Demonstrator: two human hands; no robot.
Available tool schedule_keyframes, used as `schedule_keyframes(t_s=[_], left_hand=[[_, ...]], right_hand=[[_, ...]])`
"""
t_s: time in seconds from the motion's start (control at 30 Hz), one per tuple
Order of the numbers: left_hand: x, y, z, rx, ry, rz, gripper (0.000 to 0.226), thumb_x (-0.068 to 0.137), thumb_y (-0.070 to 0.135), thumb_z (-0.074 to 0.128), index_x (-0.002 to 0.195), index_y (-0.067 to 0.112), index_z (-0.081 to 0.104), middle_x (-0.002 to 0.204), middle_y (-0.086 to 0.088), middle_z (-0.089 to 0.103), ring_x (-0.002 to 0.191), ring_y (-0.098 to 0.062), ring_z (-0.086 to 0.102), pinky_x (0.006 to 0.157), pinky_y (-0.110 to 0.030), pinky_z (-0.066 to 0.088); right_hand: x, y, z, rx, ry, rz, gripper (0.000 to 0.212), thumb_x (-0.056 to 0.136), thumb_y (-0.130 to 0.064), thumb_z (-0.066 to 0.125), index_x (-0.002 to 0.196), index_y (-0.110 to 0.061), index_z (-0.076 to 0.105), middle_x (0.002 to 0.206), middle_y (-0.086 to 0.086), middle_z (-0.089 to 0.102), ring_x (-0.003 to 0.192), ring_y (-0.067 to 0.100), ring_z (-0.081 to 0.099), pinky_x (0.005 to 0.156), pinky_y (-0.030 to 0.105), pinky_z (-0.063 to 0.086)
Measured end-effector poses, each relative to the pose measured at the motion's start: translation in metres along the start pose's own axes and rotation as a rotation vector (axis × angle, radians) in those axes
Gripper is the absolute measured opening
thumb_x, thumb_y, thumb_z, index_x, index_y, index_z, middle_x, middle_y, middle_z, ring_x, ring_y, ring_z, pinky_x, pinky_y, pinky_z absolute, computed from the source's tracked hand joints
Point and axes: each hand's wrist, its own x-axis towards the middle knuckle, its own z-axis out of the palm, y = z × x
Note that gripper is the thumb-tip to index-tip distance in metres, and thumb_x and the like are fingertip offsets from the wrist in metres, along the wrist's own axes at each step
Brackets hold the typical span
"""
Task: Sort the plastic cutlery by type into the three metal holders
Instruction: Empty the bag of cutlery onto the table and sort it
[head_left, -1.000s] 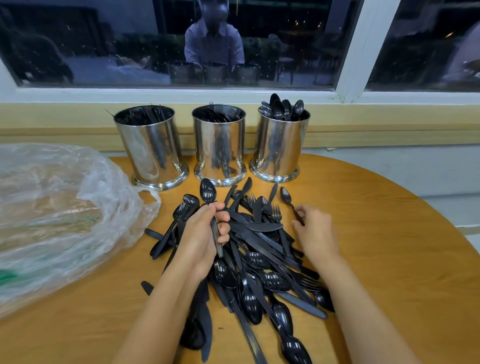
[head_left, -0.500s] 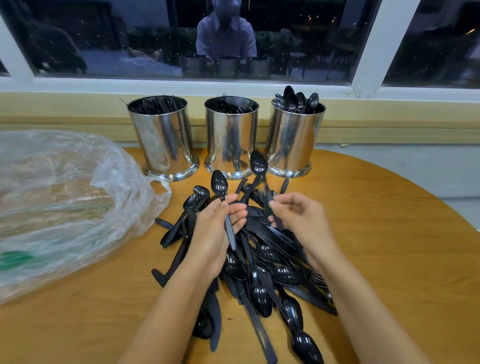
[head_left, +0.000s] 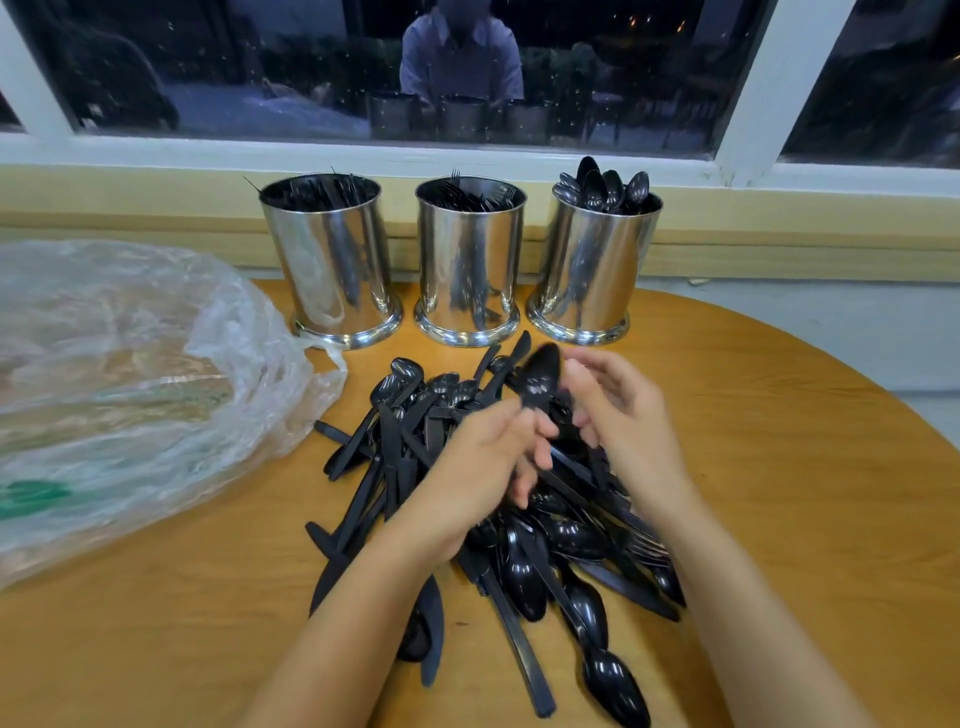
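Note:
Three metal holders stand in a row at the table's far edge: the left holder (head_left: 328, 260) has knives in it, the middle holder (head_left: 469, 265) forks, the right holder (head_left: 595, 265) spoons. A pile of black plastic cutlery (head_left: 524, 551) lies in front of them. Above the pile, my left hand (head_left: 478, 462) grips the handle of a black spoon (head_left: 540, 382), bowl up and blurred. My right hand (head_left: 623, 415) is close beside that bowl, fingers loosely curled, and nothing shows in its grasp.
A crumpled clear plastic bag (head_left: 130, 384) covers the left of the round wooden table (head_left: 789, 467). A window sill and dark window run behind the holders. The table's curved edge falls away on the right.
Both hands have come together over the pile. The two spoons held apart before are now one blurred spoon bowl between the hands, and my right hand no longer pinches a spoon.

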Motion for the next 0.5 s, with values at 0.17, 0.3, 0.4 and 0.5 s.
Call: schedule_keyframes(t_s=[0.17, 0.3, 0.4, 0.5], left_hand=[[-0.005, 0.003, 0.003, 0.047, -0.182, -0.036, 0.023, 0.107, 0.021, 0.038, 0.103, 0.008, 0.057, 0.064, 0.006, 0.056, 0.052, -0.009, 0.044, 0.057, -0.024, 0.044], [-0.012, 0.008, -0.002, -0.068, -0.431, -0.119, 0.036, 0.107, 0.016, 0.038, 0.08, 0.025, 0.061, 0.056, 0.008, 0.046, 0.052, -0.009, 0.033, 0.055, -0.023, 0.031], [-0.007, 0.006, -0.008, -0.094, -0.329, -0.134, 0.026, 0.106, 0.021, 0.039, 0.097, 0.02, 0.063, 0.054, 0.01, 0.031, 0.047, -0.005, 0.022, 0.045, -0.017, 0.018], [-0.001, 0.007, -0.025, -0.19, -0.121, -0.134, 0.023, 0.105, 0.024, 0.042, 0.109, 0.012, 0.061, 0.053, 0.011, 0.029, 0.044, -0.004, 0.023, 0.04, -0.016, 0.019]], right_hand=[[-0.003, -0.004, 0.001, 0.026, -0.101, -0.113, 0.018, 0.096, -0.006, 0.056, 0.096, -0.017, 0.07, 0.061, -0.007, 0.06, 0.051, 0.005, 0.048, 0.05, 0.014, 0.041], [-0.007, -0.008, 0.003, -0.019, -0.206, -0.189, 0.019, 0.094, -0.009, 0.059, 0.095, -0.021, 0.072, 0.057, 0.005, 0.057, 0.04, 0.006, 0.042, 0.04, 0.015, 0.034], [-0.004, -0.006, 0.001, 0.025, -0.184, -0.205, 0.019, 0.088, -0.016, 0.063, 0.103, -0.023, 0.072, 0.079, 0.015, 0.068, 0.058, 0.018, 0.057, 0.059, 0.02, 0.049], [0.005, 0.004, -0.005, -0.039, -0.106, -0.163, 0.019, 0.089, -0.012, 0.065, 0.105, -0.021, 0.071, 0.089, 0.005, 0.072, 0.078, 0.003, 0.06, 0.074, 0.012, 0.047]])
